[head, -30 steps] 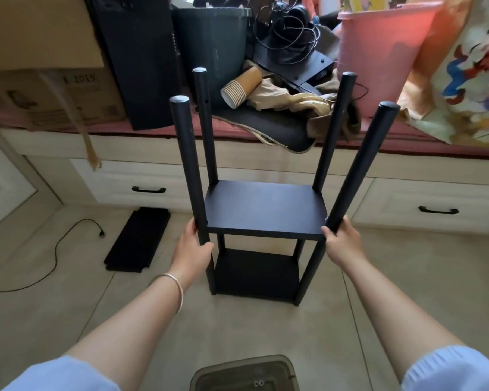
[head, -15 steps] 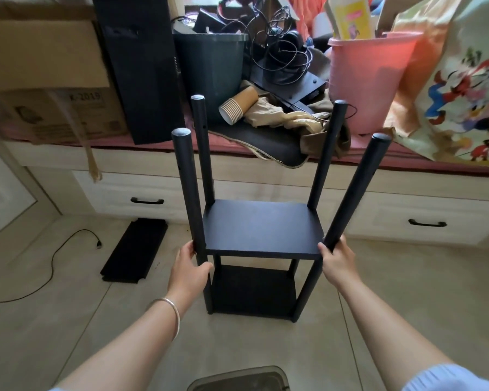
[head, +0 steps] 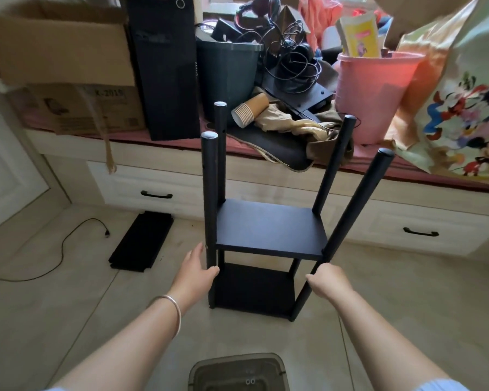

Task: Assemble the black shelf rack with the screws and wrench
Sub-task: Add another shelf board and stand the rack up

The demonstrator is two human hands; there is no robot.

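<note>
rack: the black shelf rack (head: 268, 230) stands on the floor (head: 68, 306) right in front of the drawers, two shelves in, four posts sticking up bare with no top board yet

left hand (head: 194, 273): grip is loose, fingers spread, thumb around the near-left post (head: 210, 210) — more touching than holding

right hand (head: 326, 280): fingers curled around the near-right post (head: 347, 221), low down under the upper shelf

risk 1: the posts splay outward at the top, so if the screws below aren't snug the frame could rack sideways when the next board goes on

risk 2: with the left hand that relaxed, a pull from the right could tip the whole thing

risk 3: spare black panel (head: 141, 239) and a cable (head: 65, 244) lie on the floor to the left — easy to step on

parts: plastic tub (head: 239, 372) near my feet, looks like a couple of small fittings inside; can't see the wrench anywhere
</note>
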